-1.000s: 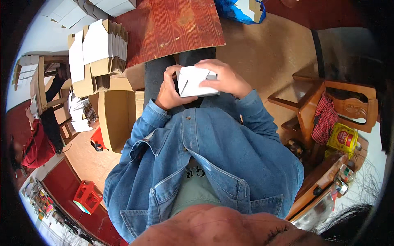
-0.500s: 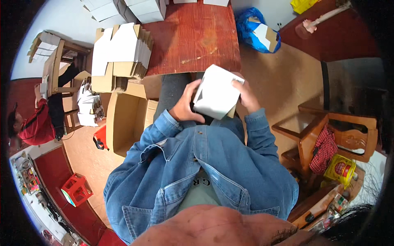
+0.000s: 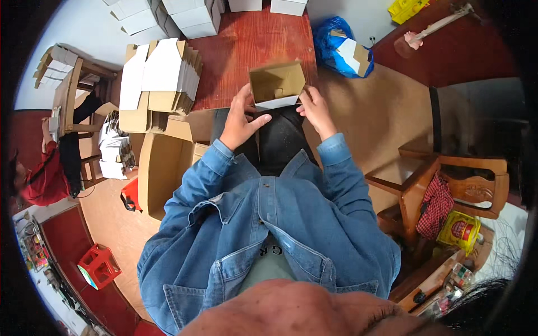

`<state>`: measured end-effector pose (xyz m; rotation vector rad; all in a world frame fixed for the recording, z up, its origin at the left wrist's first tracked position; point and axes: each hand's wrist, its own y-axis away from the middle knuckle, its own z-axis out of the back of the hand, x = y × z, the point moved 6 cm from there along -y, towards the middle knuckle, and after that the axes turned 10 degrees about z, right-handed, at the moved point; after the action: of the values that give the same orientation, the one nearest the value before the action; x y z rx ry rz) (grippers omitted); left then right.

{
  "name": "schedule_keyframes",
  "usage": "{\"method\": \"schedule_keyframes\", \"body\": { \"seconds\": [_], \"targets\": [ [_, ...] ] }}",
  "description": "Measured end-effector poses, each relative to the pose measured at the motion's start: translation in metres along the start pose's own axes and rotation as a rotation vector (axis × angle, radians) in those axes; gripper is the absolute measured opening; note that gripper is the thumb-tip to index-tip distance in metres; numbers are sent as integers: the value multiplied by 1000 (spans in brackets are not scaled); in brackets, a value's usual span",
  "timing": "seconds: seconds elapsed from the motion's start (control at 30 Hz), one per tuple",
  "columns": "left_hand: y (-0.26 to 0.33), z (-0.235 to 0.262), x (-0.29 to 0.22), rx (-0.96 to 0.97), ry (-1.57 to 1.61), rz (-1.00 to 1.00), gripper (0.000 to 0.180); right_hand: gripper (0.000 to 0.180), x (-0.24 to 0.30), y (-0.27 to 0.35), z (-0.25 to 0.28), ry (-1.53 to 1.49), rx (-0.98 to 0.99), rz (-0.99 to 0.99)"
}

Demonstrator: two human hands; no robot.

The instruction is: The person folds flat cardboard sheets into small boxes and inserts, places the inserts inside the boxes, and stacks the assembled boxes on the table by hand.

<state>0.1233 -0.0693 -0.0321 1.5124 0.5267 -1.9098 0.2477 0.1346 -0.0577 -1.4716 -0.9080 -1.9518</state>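
Observation:
A small cardboard box (image 3: 276,103), white outside and bare brown inside, is at the near edge of the red wooden table (image 3: 269,42). Its open side faces up toward me, and I can see down into it. My left hand (image 3: 241,120) grips its left side, fingers against the wall and thumb stretched out below the near face. At the near right corner, my right hand (image 3: 318,113) holds the box with bent fingers. Left of it on the table lies a stack of flattened white-and-brown cartons (image 3: 165,73).
Finished-looking white boxes (image 3: 193,17) line the table's far side. A large open carton (image 3: 159,168) stands left of my legs. On the right are a blue plastic bag (image 3: 339,47) and a wooden chair (image 3: 417,179). Another person in a red top (image 3: 47,176) sits far left.
The box has moved away from my lap to the table edge and been turned, so its open brown inside now shows instead of a white face. Both hands moved forward with it.

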Motion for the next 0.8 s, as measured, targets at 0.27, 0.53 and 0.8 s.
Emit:
{"method": "schedule_keyframes", "body": {
  "seconds": [0.27,0.53,0.8],
  "targets": [
    [3,-12,27,-51,-66,25,102,16,79,35,4,288,-191,670],
    [1,-14,34,-66,-173,-14,102,24,113,-34,-97,721,353,890],
    [6,-8,32,-101,-148,116,96,31,107,-58,-108,790,543,694]
  ]
}}
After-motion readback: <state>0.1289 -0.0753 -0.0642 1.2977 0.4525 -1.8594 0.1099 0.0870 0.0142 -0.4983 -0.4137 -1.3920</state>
